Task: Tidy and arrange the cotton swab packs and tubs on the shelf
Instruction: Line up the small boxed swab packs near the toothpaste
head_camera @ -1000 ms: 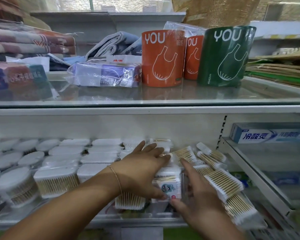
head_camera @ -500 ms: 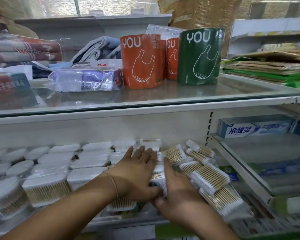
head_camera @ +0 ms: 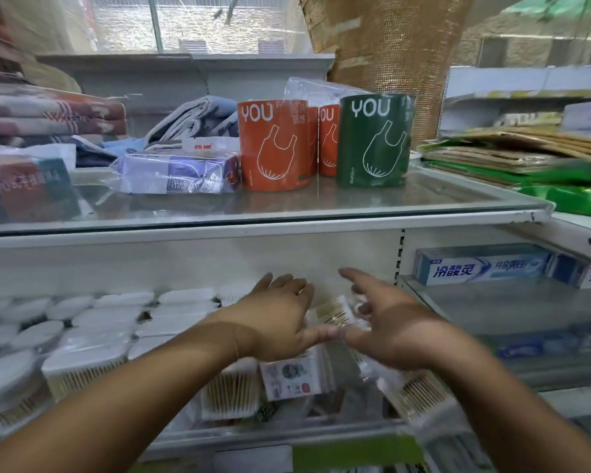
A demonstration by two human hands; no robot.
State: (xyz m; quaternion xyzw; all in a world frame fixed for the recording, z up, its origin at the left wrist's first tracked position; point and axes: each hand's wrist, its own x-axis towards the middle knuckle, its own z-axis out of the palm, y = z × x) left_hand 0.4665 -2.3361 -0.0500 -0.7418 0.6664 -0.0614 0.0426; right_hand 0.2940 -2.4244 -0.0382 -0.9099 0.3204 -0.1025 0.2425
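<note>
White-lidded cotton swab tubs (head_camera: 93,363) fill the left part of the lower shelf in rows. Clear packs of wooden-stick swabs (head_camera: 335,312) lie between my hands, and a labelled pack (head_camera: 294,377) sits below them. My left hand (head_camera: 277,319) lies flat over the packs, fingers straight and pointing to the shelf's back. My right hand (head_camera: 389,322) hovers beside it, fingers spread and loosely extended, thumb tip near my left thumb. More swab packs (head_camera: 417,394) lie under my right wrist. Motion blur hides whether either hand touches a pack.
The glass shelf (head_camera: 321,206) above carries orange rolls (head_camera: 272,145), a green roll (head_camera: 374,138), a wrapped pack (head_camera: 178,172) and folded towels (head_camera: 48,114). Toothpaste boxes (head_camera: 481,264) sit on the right-hand shelf. A perforated upright (head_camera: 400,254) divides the two bays.
Both hands have moved up and deeper into the shelf. My right hand has opened and spread away from the packs that it was pressing against my left hand. The camera tilted.
</note>
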